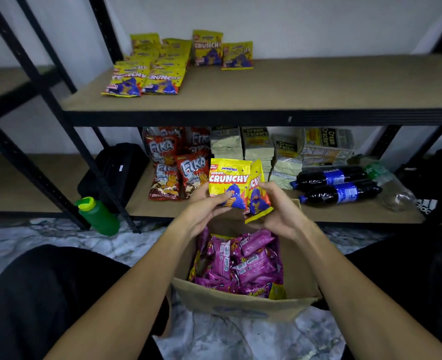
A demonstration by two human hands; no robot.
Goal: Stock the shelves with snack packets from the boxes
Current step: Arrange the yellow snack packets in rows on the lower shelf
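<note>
My left hand (204,207) pinches a yellow Crunchy packet (227,179) by its lower edge, held upright above the cardboard box (240,305). Beside it, my right hand (279,211) grips a second yellow Crunchy packet (257,193), turned partly edge-on. The box on the floor between my knees holds several purple snack packets (243,263). On the upper shelf (292,84), several more Crunchy packets (147,74) lie in rows at the left, and two (222,50) stand upright against the wall.
The lower shelf (331,214) carries red Fika packets (178,165), cream cracker packs (279,149) and two dark soda bottles (336,185). A green bottle (98,215) stands on the floor by the rack's black post, with a black bag (116,170) behind it.
</note>
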